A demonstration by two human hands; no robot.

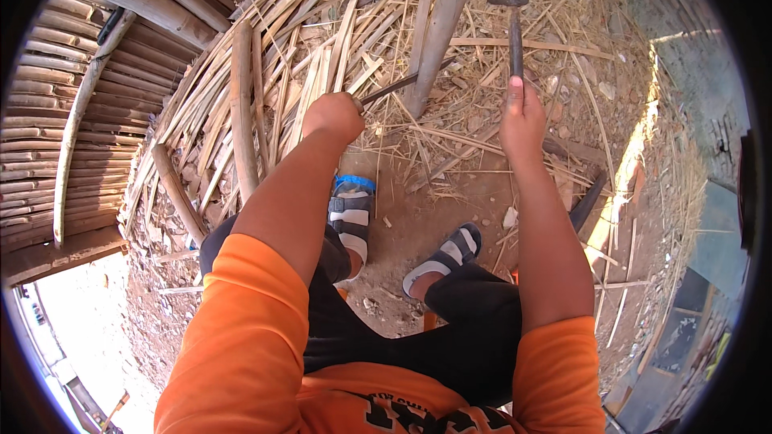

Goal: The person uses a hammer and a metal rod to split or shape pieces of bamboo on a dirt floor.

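My left hand [334,118] is closed round the handle of a knife with a long, dark, narrow blade [392,89]. The blade points up to the right and meets a thick bamboo pole [442,28], its tip showing just past the pole. From the top edge the pole comes down to a lower end close to the ground, and a pale split runs along its upper part. To the right, my right hand [523,124] grips a hammer [515,40] by its dark handle, thumb along it. The hammer's head is uppermost, apart from the pole.
Split bamboo strips [322,56] lie heaped at the upper left, with shavings [563,40] scattered to the right. Short wooden posts [243,104] stand beside the heap. A bamboo slat wall [72,120] is on the left. My sandalled feet [351,217] rest on bare soil.
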